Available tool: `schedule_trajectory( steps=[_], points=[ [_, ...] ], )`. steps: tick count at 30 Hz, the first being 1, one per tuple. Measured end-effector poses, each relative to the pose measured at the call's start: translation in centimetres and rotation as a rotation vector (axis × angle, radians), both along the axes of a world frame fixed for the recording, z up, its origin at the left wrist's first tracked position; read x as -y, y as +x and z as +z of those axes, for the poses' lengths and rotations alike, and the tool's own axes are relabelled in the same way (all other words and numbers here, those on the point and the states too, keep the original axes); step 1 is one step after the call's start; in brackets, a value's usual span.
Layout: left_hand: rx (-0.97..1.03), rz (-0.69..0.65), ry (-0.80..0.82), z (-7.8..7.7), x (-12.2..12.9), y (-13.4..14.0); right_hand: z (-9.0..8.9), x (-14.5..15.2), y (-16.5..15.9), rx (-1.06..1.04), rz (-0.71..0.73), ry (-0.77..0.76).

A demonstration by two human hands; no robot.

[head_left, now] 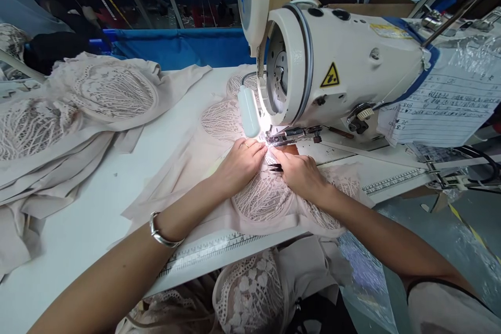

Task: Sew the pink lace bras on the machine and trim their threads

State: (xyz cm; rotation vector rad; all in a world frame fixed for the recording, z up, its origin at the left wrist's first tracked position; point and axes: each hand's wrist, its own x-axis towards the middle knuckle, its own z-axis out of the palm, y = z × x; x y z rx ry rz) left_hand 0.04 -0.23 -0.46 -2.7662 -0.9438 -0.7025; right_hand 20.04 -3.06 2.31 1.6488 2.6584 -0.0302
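Observation:
A pale pink lace bra (266, 195) lies under the sewing machine's presser foot (270, 138), which is lit by a small lamp (249, 112). My left hand (240, 164), fingers together, grips the lace just left of the foot. Close beside it, my right hand (299, 169) holds thread snips, and the dark blades (275, 167) poke out of the palm toward the left. My right fingertips also touch the lace at the foot. The needle tip and the snips' handles are hidden.
The white sewing machine (332, 57) fills the right rear. More beige lace bras (117, 86) are heaped on the table's left side, and another bra (254, 292) hangs below the front edge. Handwritten sheets (446, 96) sit at right. A ruler strip (219, 245) runs along the front edge.

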Motion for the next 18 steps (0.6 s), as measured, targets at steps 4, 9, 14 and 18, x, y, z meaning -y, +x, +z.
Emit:
schedule_trajectory(
  steps=[4, 9, 14, 18],
  points=[
    [-0.009, -0.004, -0.052, -0.04, -0.31, -0.01, 0.0, -0.1, 0.05, -0.006, 0.013, 0.016],
    [-0.025, 0.006, -0.045, 0.33, -0.27, 0.04, -0.29, -0.14, 0.15, -0.016, 0.01, 0.022],
    [-0.111, 0.034, 0.059, 0.59, 0.3, 0.4, -0.39, -0.19, 0.2, -0.038, -0.002, 0.016],
    [-0.122, 0.049, 0.068, 0.53, 0.34, 0.54, -0.2, -0.22, 0.15, -0.043, -0.007, -0.009]
  ],
)
